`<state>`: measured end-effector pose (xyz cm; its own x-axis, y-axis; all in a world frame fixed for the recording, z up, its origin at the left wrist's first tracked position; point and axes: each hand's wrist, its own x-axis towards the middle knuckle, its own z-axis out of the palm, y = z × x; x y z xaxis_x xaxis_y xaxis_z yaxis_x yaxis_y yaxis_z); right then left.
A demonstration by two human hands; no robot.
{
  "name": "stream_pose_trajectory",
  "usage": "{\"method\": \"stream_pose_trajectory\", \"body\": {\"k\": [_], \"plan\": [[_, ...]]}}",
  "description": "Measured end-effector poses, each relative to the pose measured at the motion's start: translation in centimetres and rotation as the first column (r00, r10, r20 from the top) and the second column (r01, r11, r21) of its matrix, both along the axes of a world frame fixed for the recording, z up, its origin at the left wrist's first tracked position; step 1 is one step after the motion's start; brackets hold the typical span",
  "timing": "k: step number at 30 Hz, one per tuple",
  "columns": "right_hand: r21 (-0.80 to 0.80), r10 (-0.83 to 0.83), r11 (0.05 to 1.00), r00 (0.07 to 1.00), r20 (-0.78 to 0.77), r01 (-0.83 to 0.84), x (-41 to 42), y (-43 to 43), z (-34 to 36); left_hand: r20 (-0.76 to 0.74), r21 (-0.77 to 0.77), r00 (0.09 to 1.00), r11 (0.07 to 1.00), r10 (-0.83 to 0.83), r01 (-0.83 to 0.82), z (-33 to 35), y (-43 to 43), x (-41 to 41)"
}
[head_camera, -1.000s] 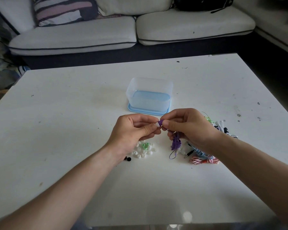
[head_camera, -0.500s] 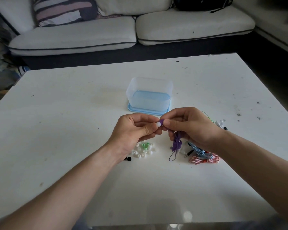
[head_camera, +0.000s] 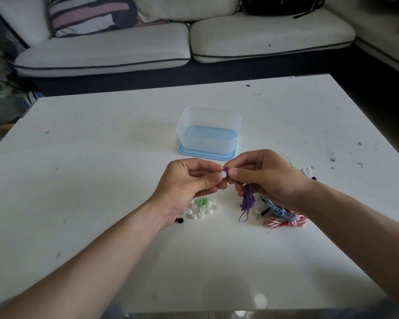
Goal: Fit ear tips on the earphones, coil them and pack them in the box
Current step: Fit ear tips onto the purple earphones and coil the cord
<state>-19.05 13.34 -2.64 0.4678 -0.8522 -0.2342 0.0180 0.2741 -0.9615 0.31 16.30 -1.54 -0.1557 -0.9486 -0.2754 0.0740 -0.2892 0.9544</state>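
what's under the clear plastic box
A light blue lid lies flat on the table under the clear plastic box. Its rim sticks out at the front, and its blue shows through the walls. Its far rim is covered by the box.

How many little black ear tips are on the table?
2. One black ear tip lies on the table, left of the pile of white and green tips. The second black tip sits right beside it, at the left wrist. The wrist may hide more.
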Motion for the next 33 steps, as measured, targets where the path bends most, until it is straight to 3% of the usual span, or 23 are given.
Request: {"method": "stream_pose_trajectory", "body": {"k": [10, 15, 24, 33], "plan": [[0.037, 0.014, 0.999, 0.999, 0.032, -0.015, 0.0, 0.0, -0.1, 0.039, -0.017, 0.999, 1.000, 0.006, -0.005, -0.2, -0.1, 0.0], [0.012, -0.025, 1.000, 0.998, -0.060, 0.026, 0.2, 0.1, -0.2, 0.052, 0.006, 0.999, 1.000, 0.015, -0.015, -0.6, -0.1, -0.1], [0.098, -0.011, 0.995, 1.000, 0.000, 0.011, 0.3, 0.1, -0.3, -0.110, 0.096, 0.994, 0.995, 0.014, -0.003, -1.0, -0.3, 0.2], [0.113, -0.044, 0.993, 0.999, 0.008, 0.043, 0.3, 0.0, -0.3, -0.030, 0.058, 0.999, 0.998, 0.022, -0.020, -1.4, -0.2, -0.1]]}}
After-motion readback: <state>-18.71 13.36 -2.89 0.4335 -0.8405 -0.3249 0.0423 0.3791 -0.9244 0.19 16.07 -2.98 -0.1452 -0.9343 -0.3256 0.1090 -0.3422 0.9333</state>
